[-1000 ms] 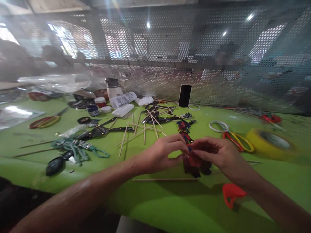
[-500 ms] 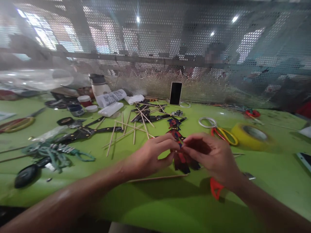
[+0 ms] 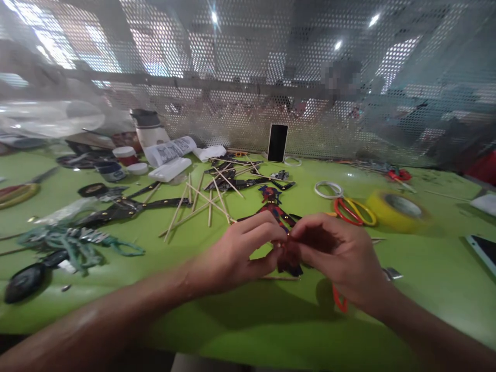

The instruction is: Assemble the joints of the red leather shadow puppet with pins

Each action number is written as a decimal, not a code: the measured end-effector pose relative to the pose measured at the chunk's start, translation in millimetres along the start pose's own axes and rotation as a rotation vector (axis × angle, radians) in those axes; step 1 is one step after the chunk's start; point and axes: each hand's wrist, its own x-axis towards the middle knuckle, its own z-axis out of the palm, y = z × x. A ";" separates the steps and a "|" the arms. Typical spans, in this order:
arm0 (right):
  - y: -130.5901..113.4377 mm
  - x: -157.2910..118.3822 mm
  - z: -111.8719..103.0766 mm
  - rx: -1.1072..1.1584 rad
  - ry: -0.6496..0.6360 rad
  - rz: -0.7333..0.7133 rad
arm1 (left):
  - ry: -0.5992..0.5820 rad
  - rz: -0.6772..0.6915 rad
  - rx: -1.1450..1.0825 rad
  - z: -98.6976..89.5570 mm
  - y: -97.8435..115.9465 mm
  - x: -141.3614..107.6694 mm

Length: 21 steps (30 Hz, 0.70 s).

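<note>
The red and dark figure [image 3: 273, 209] lies on the green surface [image 3: 240, 330], straight ahead of the person, with its head and upper body in view and its lower part half hidden. At its middle, it is pinched by the fingertips of both the left hand [image 3: 248, 248] and the right hand [image 3: 344, 258], which are held very near each other; which small piece is gripped cannot be told.

The upper part of the figure appears to be put together: head, chest and arms are joined in one shape, and small gold fasteners are seen near the neck. The middle is judged unfinished, since both hands are busy there, and whether the lower part is fully fastened cannot be made out.

No stick is seen to be fixed to this figure. Thin wooden sticks [image 3: 210, 209] are strewn beside it, and one short stick [image 3: 284, 278] is set just below it. The black jointed figure [image 3: 127, 207] on the left looks largely assembled, with its limbs joined by gold fasteners. By the right hand, the red and yellow scissors [image 3: 354, 211] are left unused.
</note>
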 end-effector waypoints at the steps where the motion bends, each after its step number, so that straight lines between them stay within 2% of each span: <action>1: 1.5 0.4 0.5 0.031 -0.008 0.029 | -0.006 0.009 0.023 -0.1 0.0 -0.3; 7: 8.4 1.0 2.9 0.132 -0.081 0.115 | -0.052 0.051 0.171 -1.4 1.6 1.8; 12: 10.5 3.2 4.2 0.135 -0.170 0.180 | -0.019 0.003 0.129 -0.7 -0.5 0.5; 17: 12.8 2.5 3.5 0.102 -0.174 0.169 | -0.009 0.006 0.100 -1.5 0.7 0.2; 21: 14.3 -0.7 7.4 -0.068 -0.160 0.081 | -0.048 -0.014 0.056 -1.2 0.8 -0.5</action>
